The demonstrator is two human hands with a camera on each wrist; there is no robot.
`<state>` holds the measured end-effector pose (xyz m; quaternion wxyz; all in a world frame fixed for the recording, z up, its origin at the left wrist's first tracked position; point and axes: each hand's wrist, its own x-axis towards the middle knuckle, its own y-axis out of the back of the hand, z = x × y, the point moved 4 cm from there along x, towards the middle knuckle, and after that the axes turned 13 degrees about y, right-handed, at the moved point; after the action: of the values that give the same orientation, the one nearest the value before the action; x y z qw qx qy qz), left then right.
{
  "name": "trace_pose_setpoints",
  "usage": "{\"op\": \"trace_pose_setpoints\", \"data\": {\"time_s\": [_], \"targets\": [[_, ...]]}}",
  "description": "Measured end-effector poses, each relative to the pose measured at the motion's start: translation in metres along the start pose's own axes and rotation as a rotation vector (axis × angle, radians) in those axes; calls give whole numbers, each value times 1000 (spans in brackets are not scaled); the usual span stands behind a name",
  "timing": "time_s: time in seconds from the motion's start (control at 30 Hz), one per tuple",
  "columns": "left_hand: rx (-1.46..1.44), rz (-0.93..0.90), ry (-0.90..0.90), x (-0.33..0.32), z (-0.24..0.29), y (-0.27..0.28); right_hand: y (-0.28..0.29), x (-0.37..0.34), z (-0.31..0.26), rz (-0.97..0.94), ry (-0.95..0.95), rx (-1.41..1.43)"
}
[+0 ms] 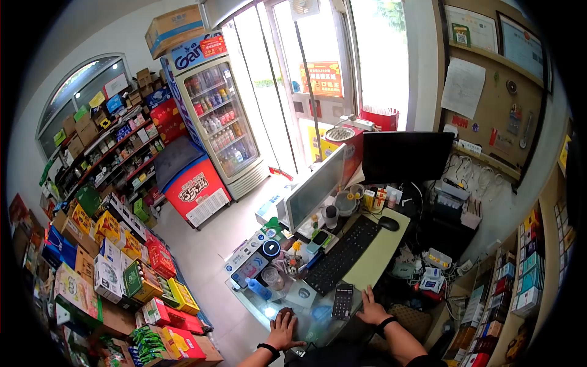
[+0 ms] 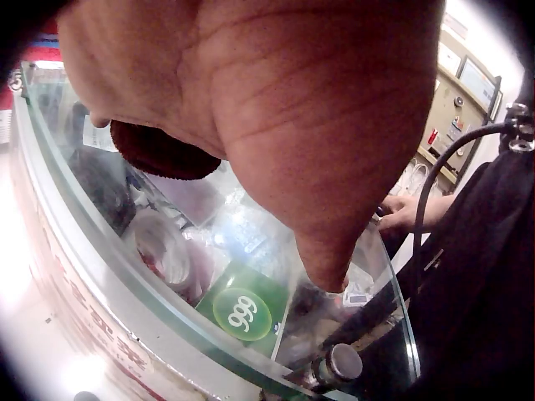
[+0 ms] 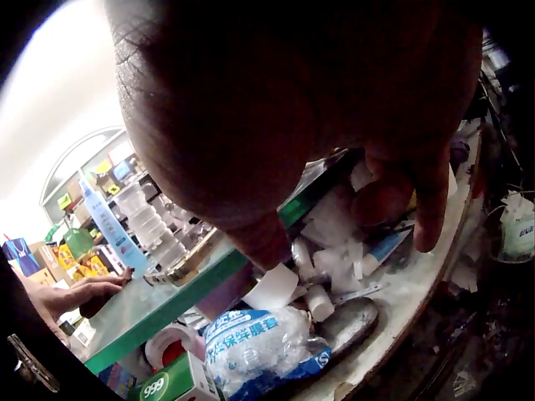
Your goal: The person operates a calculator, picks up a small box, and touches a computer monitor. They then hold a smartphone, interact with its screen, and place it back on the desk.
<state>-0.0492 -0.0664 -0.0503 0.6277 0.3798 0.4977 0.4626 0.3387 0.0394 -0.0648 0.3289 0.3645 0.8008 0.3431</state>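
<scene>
My left hand (image 1: 282,332) rests on the glass counter with its fingers over a dark brown, round, fuzzy-edged thing (image 2: 159,152). In the left wrist view its thumb stands apart, pointing down at the glass. My right hand (image 1: 372,309) lies at the counter's near edge, fingers spread, beside a black calculator (image 1: 343,301). In the right wrist view the fingers (image 3: 432,205) hang straight with nothing held. Beneath the glass lie a green 999 box (image 2: 244,313) and a blue-and-white plastic packet (image 3: 259,347).
A keyboard (image 1: 343,254), mouse (image 1: 388,224), blue bottle (image 1: 259,288) and clear cup (image 1: 273,278) crowd the counter. Two monitors (image 1: 317,186) stand behind. A drinks fridge (image 1: 220,116) and stacked boxes (image 1: 110,269) line the left; shelves (image 1: 526,269) stand at right.
</scene>
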Motion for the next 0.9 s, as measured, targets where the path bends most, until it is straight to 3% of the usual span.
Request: {"op": "trace_pose_setpoints", "data": {"time_s": [0.9], "targets": [[61,19,15,0,5,4,8,-7,-10,136,46,10]]}}
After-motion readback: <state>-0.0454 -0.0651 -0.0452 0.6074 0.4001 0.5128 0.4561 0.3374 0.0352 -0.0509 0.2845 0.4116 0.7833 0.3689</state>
